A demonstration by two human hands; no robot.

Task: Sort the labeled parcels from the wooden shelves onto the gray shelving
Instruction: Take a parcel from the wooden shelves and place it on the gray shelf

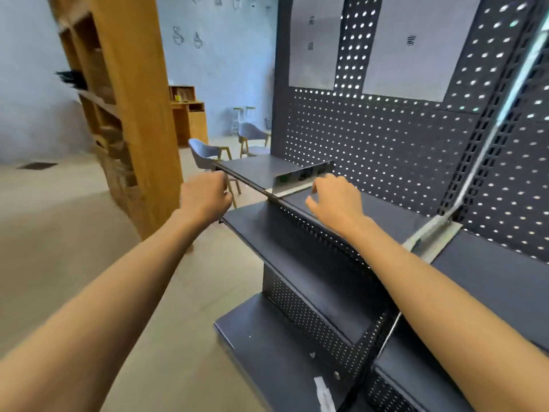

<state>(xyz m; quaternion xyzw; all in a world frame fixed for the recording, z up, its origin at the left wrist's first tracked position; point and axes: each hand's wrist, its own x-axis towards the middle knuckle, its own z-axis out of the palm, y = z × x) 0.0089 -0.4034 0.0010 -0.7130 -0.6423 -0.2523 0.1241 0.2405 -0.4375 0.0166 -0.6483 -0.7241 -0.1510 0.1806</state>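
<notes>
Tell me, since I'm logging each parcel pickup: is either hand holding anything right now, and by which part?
Neither hand holds a parcel. The left hand is loosely curled in the air beside the gray shelving, and the right hand hovers open-fingered over a shelf; none shows.

gray shelving (297,257): matt painted metal, smooth
back panel (386,150): perforated metal
wooden shelves (139,114): smooth wood, light sheen
sheets (413,46): white paper
floor (74,233): matt, smooth
</notes>
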